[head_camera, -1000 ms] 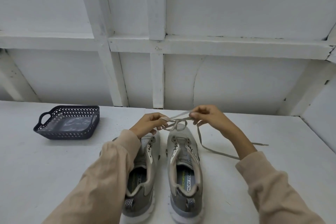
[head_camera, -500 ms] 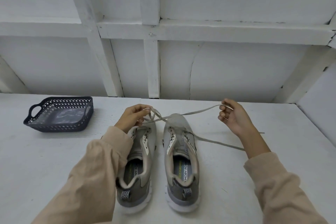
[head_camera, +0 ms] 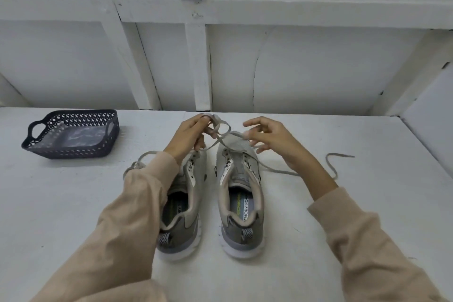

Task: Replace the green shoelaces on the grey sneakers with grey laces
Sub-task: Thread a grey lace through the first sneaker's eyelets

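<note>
Two grey sneakers stand side by side on the white table, toes pointing away: the left sneaker (head_camera: 182, 206) and the right sneaker (head_camera: 241, 203). My left hand (head_camera: 187, 138) pinches a loop of the grey lace (head_camera: 221, 129) above the toes. My right hand (head_camera: 273, 141) hovers over the right sneaker's toe with fingers spread, close to the lace strands; I see no grip. One free end of this lace (head_camera: 329, 162) trails across the table to the right. A second grey lace (head_camera: 139, 162) lies by my left sleeve, which partly hides it and the left sneaker.
A dark blue perforated basket (head_camera: 68, 152) with handles sits at the far left of the table (head_camera: 367, 203). A white panelled wall rises right behind the sneakers, and a side wall closes the table's right edge.
My right hand let go of the strand it was pulling out to the right and came back over the right sneaker's toe. The lace end now lies on the table. My left hand keeps its loop.
</note>
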### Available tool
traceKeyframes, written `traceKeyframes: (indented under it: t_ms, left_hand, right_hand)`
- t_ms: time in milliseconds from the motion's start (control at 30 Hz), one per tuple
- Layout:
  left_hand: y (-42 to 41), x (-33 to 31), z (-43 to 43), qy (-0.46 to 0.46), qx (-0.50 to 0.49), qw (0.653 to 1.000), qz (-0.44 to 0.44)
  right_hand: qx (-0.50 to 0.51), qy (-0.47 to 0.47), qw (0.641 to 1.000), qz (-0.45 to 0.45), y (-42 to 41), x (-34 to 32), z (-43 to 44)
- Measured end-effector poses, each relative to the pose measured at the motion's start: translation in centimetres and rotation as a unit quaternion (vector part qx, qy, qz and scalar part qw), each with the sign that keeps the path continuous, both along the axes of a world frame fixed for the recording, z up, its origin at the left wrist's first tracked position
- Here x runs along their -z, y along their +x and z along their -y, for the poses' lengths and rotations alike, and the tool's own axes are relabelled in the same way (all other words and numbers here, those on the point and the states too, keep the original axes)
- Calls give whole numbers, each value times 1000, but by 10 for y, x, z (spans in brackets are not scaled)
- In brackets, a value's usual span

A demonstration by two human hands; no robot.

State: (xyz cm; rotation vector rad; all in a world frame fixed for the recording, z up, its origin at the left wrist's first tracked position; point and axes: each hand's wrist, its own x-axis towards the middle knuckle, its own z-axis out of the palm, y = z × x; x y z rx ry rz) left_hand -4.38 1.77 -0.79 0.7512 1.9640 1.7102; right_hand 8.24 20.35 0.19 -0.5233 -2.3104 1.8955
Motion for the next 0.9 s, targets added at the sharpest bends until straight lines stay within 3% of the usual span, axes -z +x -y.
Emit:
traceKeyframes:
  t_ms: [100,433,633,733,900]
  left_hand:
    - [12,-10,-10,-1,45,999,-8]
    - [-7,-7,12,26,-11,996,88]
    - [-13,-2,18,-39,38,997,58]
    - [-21,1,23,-52,15,997,54]
    - [-45,9,39,-13,-69,991,110]
  right_hand:
    - [-73,39,996,-19,-15,3,27]
    - [0,18,999,-41,-5,-1,-6]
    - [72,-114,989,-64,3,1,-35]
    - [138,-182,966,-123,8,-1,-53]
    - [265,-291,893,-216,25,-2,-93]
